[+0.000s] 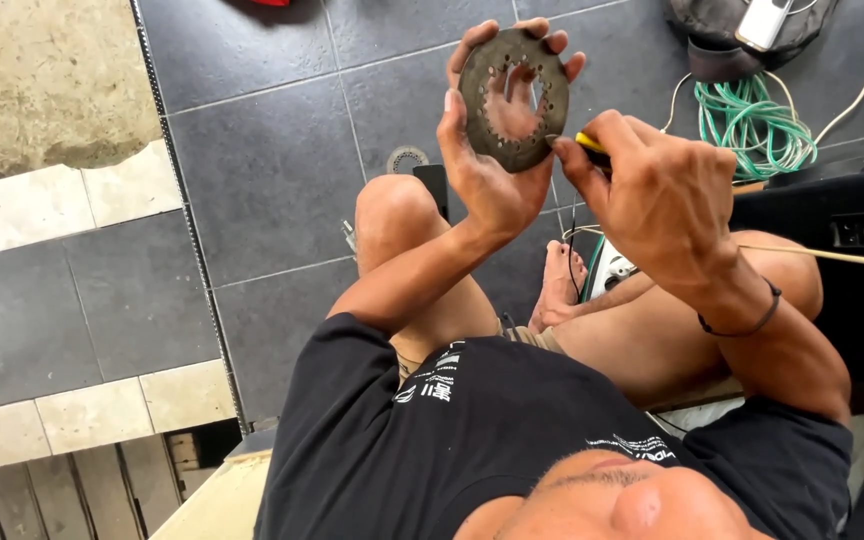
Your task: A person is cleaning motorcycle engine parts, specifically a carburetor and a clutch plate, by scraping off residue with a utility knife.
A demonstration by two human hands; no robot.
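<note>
My left hand [487,165] holds up a round, rusty metal disc [514,100] with a large centre opening and a ring of small holes; fingers wrap its top edge and the thumb presses its left rim. My right hand [652,195] grips a tool with a yellow handle [592,146], its tip against the disc's lower right edge. Both hands are raised above my bent knees as I sit.
Dark grey floor tiles [272,150] lie below, with a small round part [408,159] on them. A coil of green cable [752,125] and a dark bag [742,35] sit at top right. A black case [852,230] stands at right, pale stone tiles at left.
</note>
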